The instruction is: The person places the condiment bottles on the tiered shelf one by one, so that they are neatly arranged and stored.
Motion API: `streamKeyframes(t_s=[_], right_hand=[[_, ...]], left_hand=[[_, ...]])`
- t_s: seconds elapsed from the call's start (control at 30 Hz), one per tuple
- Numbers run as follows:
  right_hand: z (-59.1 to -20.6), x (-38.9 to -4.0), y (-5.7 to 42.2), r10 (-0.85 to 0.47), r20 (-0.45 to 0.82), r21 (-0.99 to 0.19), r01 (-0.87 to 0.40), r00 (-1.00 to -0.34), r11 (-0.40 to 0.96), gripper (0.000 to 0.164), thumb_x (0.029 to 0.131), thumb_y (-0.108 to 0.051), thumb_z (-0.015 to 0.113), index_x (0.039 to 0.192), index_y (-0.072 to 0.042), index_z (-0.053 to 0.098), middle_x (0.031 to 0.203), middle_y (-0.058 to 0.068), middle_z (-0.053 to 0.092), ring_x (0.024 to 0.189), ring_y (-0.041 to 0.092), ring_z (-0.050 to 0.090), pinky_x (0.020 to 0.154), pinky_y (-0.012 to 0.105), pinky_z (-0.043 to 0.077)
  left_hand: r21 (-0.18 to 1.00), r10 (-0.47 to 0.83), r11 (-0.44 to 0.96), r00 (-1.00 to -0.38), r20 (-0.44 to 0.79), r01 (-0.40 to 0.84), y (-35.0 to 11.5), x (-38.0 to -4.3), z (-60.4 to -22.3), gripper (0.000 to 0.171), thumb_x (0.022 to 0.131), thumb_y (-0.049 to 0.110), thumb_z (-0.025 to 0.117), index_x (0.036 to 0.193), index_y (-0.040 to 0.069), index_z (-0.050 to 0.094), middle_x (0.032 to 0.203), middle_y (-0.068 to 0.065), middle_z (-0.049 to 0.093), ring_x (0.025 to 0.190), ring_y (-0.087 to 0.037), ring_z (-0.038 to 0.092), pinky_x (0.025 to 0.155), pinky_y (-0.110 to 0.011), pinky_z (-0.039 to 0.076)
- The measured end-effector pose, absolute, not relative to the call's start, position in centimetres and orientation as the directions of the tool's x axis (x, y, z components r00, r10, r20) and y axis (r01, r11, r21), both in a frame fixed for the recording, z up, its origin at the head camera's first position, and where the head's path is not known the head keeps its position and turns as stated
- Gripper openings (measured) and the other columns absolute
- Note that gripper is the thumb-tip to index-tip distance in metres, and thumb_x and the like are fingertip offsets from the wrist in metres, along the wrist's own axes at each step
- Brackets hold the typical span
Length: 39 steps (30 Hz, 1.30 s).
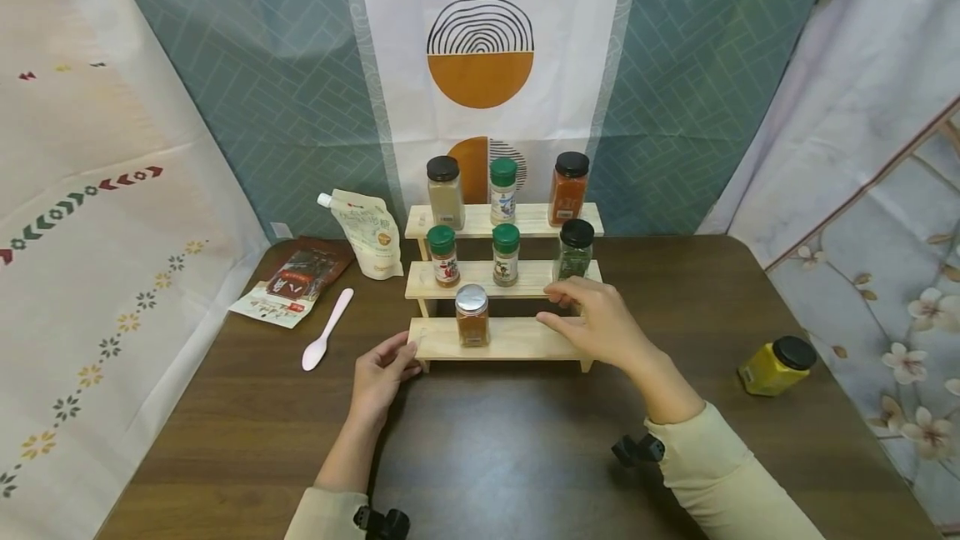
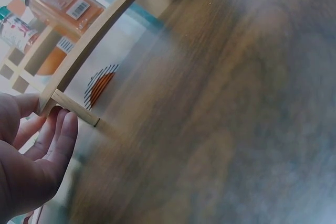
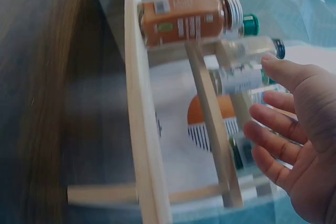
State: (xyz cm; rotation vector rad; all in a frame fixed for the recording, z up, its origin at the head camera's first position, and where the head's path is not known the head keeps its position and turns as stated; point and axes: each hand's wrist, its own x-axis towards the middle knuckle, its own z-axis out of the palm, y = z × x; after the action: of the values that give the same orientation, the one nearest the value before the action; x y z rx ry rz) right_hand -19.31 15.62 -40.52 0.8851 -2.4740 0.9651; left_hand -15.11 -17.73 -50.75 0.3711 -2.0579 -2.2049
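Observation:
A three-step wooden spice rack (image 1: 528,340) stands on the table, with several spice jars on its steps. My left hand (image 1: 377,382) pinches the left end of the lowest step, its thumb (image 2: 23,103) at the board and the other fingers curled beneath. Over the right part of that step is my right hand (image 1: 600,323), its fingers loosely spread and holding nothing. Its fingertips are close to a black-lidded jar of green herbs (image 1: 575,248) on the middle step. On the lowest step sits a silver-lidded jar of orange-brown spice (image 1: 472,328), left of the middle.
A yellow jar with a black lid (image 1: 776,366) lies tilted on the table at the right. To the left are a white spoon (image 1: 328,328), a brown packet (image 1: 300,277) and a spouted pouch (image 1: 367,236). Patterned cloths (image 1: 300,90) hang behind and beside the table.

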Motion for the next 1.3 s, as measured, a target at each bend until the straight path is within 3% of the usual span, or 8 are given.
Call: streamKeyframes(t_s=[0.23, 0.57, 0.93, 1.0, 1.2, 1.3], right_hand=[[-41.3, -18.9, 18.7, -0.408, 0.532, -0.478, -0.661, -0.742, 0.578, 0.028, 0.083, -0.017, 0.086, 0.106, -0.007, 0.074, 0.090, 0.004, 0.070, 0.081, 0.023, 0.067, 0.066, 0.034, 0.058], [-42.1, -18.2, 22.9, -0.360, 0.559, -0.426, -0.631, -0.747, 0.648, 0.032, 0.078, -0.010, 0.088, 0.106, -0.004, 0.073, 0.089, 0.006, 0.071, 0.081, 0.023, 0.069, 0.070, 0.048, 0.060], [-42.4, -17.0, 27.1, -0.295, 0.574, -0.375, -0.565, -0.764, 0.735, 0.035, 0.075, -0.008, 0.089, 0.107, -0.004, 0.073, 0.089, 0.005, 0.072, 0.080, 0.023, 0.069, 0.069, 0.048, 0.059], [-42.3, -16.8, 27.7, -0.281, 0.573, -0.372, -0.550, -0.770, 0.748, 0.036, 0.075, -0.008, 0.089, 0.107, -0.004, 0.073, 0.089, 0.005, 0.072, 0.080, 0.023, 0.069, 0.070, 0.044, 0.059], [-42.3, -16.3, 29.7, -0.248, 0.584, -0.351, -0.516, -0.773, 0.782, 0.039, 0.073, -0.008, 0.090, 0.107, -0.003, 0.072, 0.090, 0.008, 0.073, 0.079, 0.024, 0.068, 0.077, 0.009, 0.048], [-42.4, -15.9, 30.8, -0.232, 0.587, -0.345, -0.499, -0.776, 0.795, 0.039, 0.074, -0.009, 0.090, 0.108, -0.003, 0.072, 0.090, 0.008, 0.073, 0.079, 0.027, 0.068, 0.075, 0.007, 0.045]], left_hand=[[0.993, -0.235, -0.071, -0.966, -0.111, -0.097, -17.9, -15.1, -50.6, 0.033, 0.098, 0.003, 0.067, 0.129, -0.007, 0.064, 0.103, -0.017, 0.072, 0.076, -0.015, 0.071, 0.070, -0.027, 0.063], [0.992, -0.234, -0.065, -0.965, -0.116, -0.104, -17.9, -14.9, -50.5, 0.033, 0.098, 0.003, 0.067, 0.129, -0.007, 0.064, 0.103, -0.017, 0.071, 0.077, -0.015, 0.070, 0.071, -0.027, 0.063], [0.995, -0.231, -0.061, -0.969, -0.085, -0.073, -17.9, -14.9, -50.7, 0.035, 0.097, 0.004, 0.068, 0.129, -0.010, 0.062, 0.099, -0.014, 0.072, 0.076, -0.015, 0.071, 0.069, -0.027, 0.063], [0.995, -0.233, -0.063, -0.968, -0.091, -0.078, -17.9, -14.9, -50.7, 0.034, 0.098, 0.004, 0.067, 0.129, -0.009, 0.063, 0.099, -0.014, 0.072, 0.076, -0.016, 0.071, 0.069, -0.027, 0.063], [0.993, -0.232, -0.061, -0.967, -0.108, -0.096, -17.8, -15.0, -50.7, 0.034, 0.098, 0.005, 0.067, 0.129, -0.007, 0.064, 0.101, -0.016, 0.072, 0.077, -0.016, 0.070, 0.070, -0.027, 0.062], [0.993, -0.232, -0.060, -0.967, -0.108, -0.097, -17.8, -15.0, -50.7, 0.033, 0.098, 0.005, 0.067, 0.129, -0.007, 0.064, 0.101, -0.015, 0.072, 0.076, -0.015, 0.070, 0.070, -0.027, 0.062]])
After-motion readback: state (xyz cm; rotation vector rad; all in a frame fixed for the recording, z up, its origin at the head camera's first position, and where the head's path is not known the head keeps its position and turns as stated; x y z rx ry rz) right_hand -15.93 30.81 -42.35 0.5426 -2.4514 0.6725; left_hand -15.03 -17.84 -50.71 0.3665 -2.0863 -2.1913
